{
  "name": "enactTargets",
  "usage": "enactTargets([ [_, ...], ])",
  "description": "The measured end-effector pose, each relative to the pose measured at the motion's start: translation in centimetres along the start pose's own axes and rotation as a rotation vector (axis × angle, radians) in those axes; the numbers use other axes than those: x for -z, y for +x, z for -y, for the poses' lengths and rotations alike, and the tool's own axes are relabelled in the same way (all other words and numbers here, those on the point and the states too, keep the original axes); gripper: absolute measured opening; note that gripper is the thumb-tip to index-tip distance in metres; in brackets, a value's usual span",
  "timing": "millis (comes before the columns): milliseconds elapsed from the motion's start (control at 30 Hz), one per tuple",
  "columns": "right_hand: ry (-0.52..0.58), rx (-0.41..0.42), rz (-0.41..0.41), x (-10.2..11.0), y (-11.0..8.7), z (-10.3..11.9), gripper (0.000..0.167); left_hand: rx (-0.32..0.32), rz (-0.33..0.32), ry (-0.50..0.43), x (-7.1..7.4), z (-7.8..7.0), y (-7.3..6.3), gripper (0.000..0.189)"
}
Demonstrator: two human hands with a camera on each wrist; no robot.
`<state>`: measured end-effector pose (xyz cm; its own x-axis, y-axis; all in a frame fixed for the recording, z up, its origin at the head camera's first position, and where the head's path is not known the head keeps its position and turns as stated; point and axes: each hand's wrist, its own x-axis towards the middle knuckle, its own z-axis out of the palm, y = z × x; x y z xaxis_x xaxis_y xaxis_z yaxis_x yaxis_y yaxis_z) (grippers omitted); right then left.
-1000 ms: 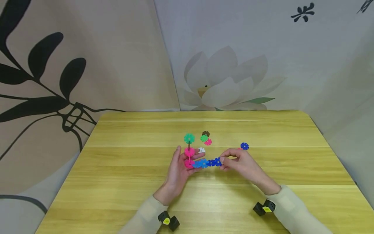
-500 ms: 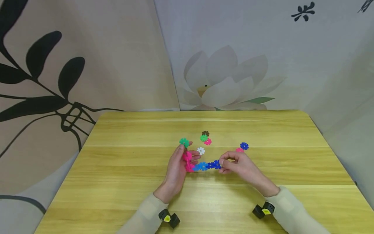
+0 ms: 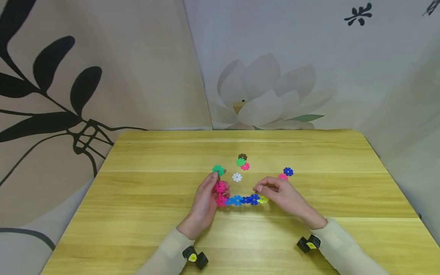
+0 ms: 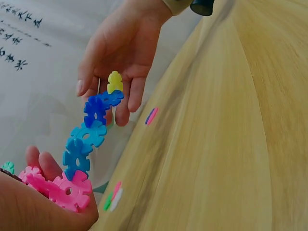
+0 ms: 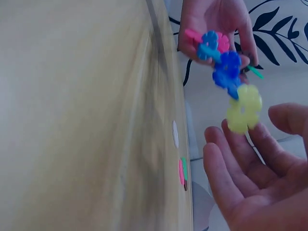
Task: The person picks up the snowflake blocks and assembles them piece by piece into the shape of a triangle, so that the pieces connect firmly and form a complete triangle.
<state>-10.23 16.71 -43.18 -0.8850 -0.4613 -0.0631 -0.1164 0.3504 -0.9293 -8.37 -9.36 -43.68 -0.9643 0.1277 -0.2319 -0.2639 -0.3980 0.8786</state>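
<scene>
Left hand [image 3: 203, 198] grips a disc chain [image 3: 237, 200], right hand [image 3: 286, 194] loose at its yellow end [image 3: 262, 199], a white disc [image 3: 236, 177] lying beyond

In the head view, a yellow wood-grained counter [image 3: 137, 198] spreads across the lower half. Toward its twelve o'clock, a brown disc [image 3: 242, 156], green disc [image 3: 240, 162] and pink disc [image 3: 245, 166] overlap; a white disc [image 3: 236, 177] lies apart, at six from them. At two o'clock, a blue disc [image 3: 288, 171] adjoins a second pink disc [image 3: 282, 177]. The pale backdrop [image 3: 144, 57] bears black leaves [image 3: 86, 86] toward ten, a lotus [image 3: 261, 78] toward two. The left wrist view shows dark characters [image 4: 25, 17] at ten.
</scene>
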Motion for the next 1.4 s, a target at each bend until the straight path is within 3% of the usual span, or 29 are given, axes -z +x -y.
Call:
enactTargets([
  [100,-0.055,0.047,-0.026,0.2,0.9,0.0,0.029,-0.001,0.002,0.010,0.3,-0.2,-0.1,0.048],
  [267,-0.169,0.052,-0.049,0.3,2.9,0.2,0.024,-0.003,0.002,-0.004,0.8,-0.3,-0.3,0.048],
  [567,-0.297,0.129,0.051,-0.4,6.2,0.4,0.023,0.002,-0.024,0.001,1.2,-0.4,-0.4,0.045],
  [900,-0.581,0.191,0.127,-1.9,8.9,0.3,0.031,0.008,-0.020,0.001,1.6,-0.6,-0.7,0.047],
  [1133,-0.633,0.190,0.145,-2.2,9.4,0.2,0.033,0.016,-0.022,-0.003,1.6,-0.6,-0.7,0.047],
  [1400,-0.645,0.129,0.139,-2.2,9.7,0.2,0.025,0.008,-0.019,-0.015,1.3,-0.7,-0.8,0.047],
])
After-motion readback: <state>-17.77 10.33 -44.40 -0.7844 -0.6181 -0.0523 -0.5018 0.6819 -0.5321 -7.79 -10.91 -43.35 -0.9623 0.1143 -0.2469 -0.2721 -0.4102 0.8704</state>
